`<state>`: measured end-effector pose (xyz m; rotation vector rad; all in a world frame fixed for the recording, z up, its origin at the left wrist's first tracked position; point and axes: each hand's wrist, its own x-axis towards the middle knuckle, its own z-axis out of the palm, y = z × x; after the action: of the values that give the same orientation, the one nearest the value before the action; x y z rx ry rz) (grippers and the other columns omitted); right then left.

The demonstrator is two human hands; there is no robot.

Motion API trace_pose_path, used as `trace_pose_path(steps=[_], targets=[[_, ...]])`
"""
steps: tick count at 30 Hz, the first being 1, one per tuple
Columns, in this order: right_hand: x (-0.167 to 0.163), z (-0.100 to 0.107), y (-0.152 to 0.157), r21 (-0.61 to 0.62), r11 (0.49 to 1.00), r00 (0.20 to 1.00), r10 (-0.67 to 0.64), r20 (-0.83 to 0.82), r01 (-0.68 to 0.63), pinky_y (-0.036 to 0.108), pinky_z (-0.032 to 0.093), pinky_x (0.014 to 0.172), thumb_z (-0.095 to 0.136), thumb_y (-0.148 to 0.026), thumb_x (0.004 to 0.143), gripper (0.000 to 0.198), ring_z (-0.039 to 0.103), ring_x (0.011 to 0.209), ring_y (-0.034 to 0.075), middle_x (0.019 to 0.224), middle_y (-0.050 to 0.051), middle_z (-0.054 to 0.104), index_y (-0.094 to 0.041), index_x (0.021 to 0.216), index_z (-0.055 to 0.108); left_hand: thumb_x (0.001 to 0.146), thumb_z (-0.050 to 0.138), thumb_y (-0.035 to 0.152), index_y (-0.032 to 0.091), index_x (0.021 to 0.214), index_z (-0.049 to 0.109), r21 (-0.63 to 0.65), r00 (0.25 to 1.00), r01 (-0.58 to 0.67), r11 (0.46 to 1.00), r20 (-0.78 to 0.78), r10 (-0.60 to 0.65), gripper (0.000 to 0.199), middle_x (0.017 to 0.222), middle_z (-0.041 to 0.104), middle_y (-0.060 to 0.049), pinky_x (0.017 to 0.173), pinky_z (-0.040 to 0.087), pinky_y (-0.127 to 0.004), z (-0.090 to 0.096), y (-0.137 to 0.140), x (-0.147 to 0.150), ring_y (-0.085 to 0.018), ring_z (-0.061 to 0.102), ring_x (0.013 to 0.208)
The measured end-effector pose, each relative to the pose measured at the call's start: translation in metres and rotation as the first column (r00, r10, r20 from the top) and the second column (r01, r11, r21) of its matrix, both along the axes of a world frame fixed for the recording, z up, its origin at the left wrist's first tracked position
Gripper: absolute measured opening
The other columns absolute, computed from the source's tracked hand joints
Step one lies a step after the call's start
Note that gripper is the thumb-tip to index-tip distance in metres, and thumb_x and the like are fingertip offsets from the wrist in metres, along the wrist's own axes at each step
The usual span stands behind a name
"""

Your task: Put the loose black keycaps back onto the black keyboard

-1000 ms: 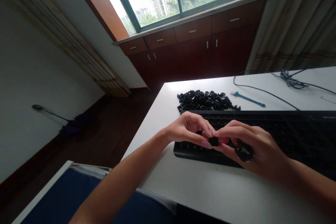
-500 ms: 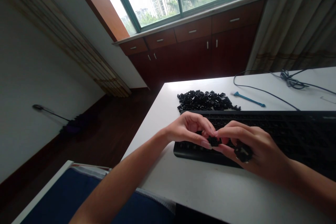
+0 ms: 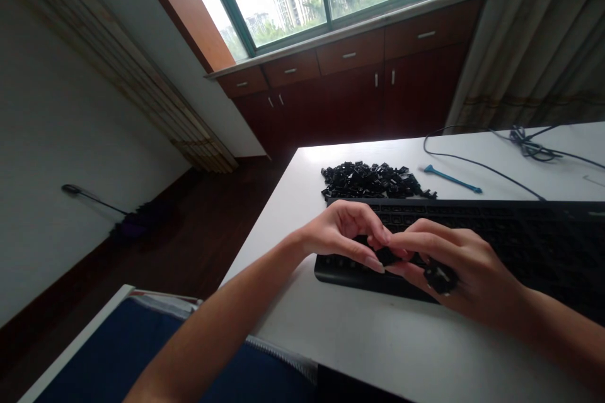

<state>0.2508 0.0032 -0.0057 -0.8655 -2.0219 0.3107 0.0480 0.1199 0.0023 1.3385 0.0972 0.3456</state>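
Head view: L hand (image 3: 344,233) & R hand (image 3: 458,261), fingertips near-closed, pinch blk pc (image 3: 386,257); R also cups dark obj (image 3: 440,278), so split grip cld drop one on kbd (image 3: 534,245).

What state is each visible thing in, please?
Left hand: curled
Right hand: curled
Small black piece: between the fingertips
Black object: held in right hand
Keyboard: flat, partly covered
Black pieces: loosely heaped
Blue stick: lying flat
Cable: partly bundled
Drawers: shut
Cupboard doors: shut
Curtains: open
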Motion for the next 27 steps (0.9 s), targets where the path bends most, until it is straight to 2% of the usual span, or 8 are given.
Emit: trace_pose_path(steps=[3,9,14,19,24,27], targets=[[-0.0001,0.0000,-0.0005,0.002,1.000,1.000,0.004,0.010,-0.004,0.019,0.048,0.062,0.069,-0.009,0.083,0.045,0.060,0.071,0.008,0.096,0.004,0.065,-0.020,0.125,0.058,0.064,0.088,0.015,0.013,0.084,0.063,0.002,1.000,-0.017,1.000,0.001,0.017,0.033,0.086,0.069,-0.005,0.074,0.055,-0.027,-0.0004,-0.0004,-0.0004,-0.017,0.071,0.082],[-0.0002,0.0007,-0.0033,0.001,1.000,1.000,0.009,0.025,-0.009,0.020,0.050,0.061,0.066,-0.009,0.085,0.046,0.061,0.070,0.008,0.093,0.003,0.065,-0.020,0.128,0.058,0.061,0.089,0.012,0.015,0.101,0.060,-0.004,1.000,-0.012,1.000,-0.017,0.012,0.049,0.088,0.068,-0.003,0.073,0.054,-0.024,0.0008,-0.0023,-0.0004,-0.016,0.070,0.083],[-0.0008,0.0013,-0.0033,0.030,1.000,1.000,0.000,0.024,0.000,0.021,0.049,0.060,0.067,-0.008,0.083,0.044,0.061,0.069,0.009,0.091,0.003,0.065,-0.020,0.125,0.059,0.061,0.089,0.016,0.014,0.096,0.061,-0.003,0.999,-0.010,1.000,-0.047,0.010,0.044,0.089,0.068,-0.004,0.074,0.055,-0.026,0.0019,-0.0015,-0.0010,-0.016,0.070,0.081],[-0.0022,0.0025,-0.0032,0.056,0.998,1.000,-0.009,0.025,0.008,0.020,0.047,0.059,0.069,-0.009,0.082,0.046,0.060,0.068,0.008,0.088,0.001,0.065,-0.019,0.125,0.058,0.070,0.084,0.013,0.014,0.096,0.064,-0.037,1.000,0.026,0.999,-0.011,-0.026,0.033,0.087,0.067,-0.004,0.075,0.055,-0.026,0.0021,-0.0002,-0.0011,-0.014,0.068,0.081],[-0.0022,0.0010,-0.0043,0.035,0.999,0.999,-0.026,0.029,0.025,0.020,0.045,0.058,0.068,-0.008,0.082,0.048,0.055,0.064,0.007,0.083,-0.001,0.062,-0.020,0.128,0.056,0.060,0.090,0.015,0.015,0.096,0.065,-0.013,0.998,-0.037,0.999,-0.056,0.036,0.044,0.090,0.068,-0.005,0.066,0.055,-0.024,-0.0017,0.0014,-0.0016,-0.012,0.065,0.073],[-0.0017,-0.0016,-0.0050,0.017,0.997,0.998,-0.069,-0.007,0.069,0.020,0.043,0.057,0.069,-0.010,0.082,0.045,0.053,0.062,0.006,0.083,-0.002,0.062,-0.021,0.123,0.056,0.057,0.091,0.013,0.015,0.094,0.065,-0.007,0.997,-0.050,0.999,-0.054,0.050,0.045,0.089,0.068,-0.005,0.066,0.054,-0.023,-0.0045,0.0026,-0.0024,-0.012,0.064,0.074]])
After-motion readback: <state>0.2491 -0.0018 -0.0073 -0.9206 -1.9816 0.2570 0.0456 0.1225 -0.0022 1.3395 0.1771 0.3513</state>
